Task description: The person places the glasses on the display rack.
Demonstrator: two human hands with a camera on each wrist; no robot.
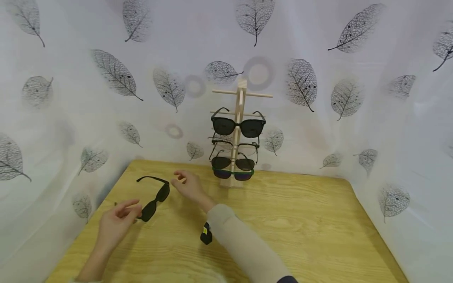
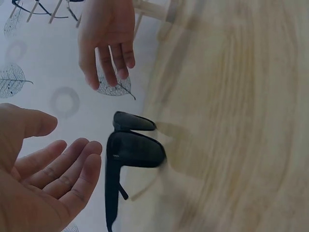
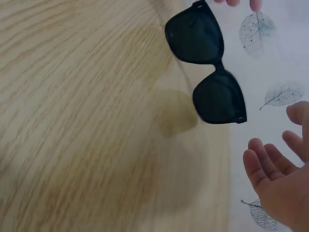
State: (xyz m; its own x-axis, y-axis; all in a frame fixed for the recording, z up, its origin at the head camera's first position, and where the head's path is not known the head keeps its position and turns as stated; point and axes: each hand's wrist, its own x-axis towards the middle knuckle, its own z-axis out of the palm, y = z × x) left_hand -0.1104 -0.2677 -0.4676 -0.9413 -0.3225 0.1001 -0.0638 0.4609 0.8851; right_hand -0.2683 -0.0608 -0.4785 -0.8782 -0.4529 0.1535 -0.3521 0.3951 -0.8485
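A pair of black sunglasses rests on the left part of the table, its temples unfolded and its dark lenses toward the right hand. Beside its near end is my left hand, fingers loosely bent; in the left wrist view a gap shows between that hand and the frame. My right hand hovers near the far end of the sunglasses. Its fingers hang relaxed and hold nothing, and the right wrist view shows this hand apart from the lenses.
A wooden display stand at the table's back carries several pairs of glasses, with black sunglasses highest. A small black object with a yellow mark lies by the right sleeve. Leaf-printed white curtain surrounds the wooden table.
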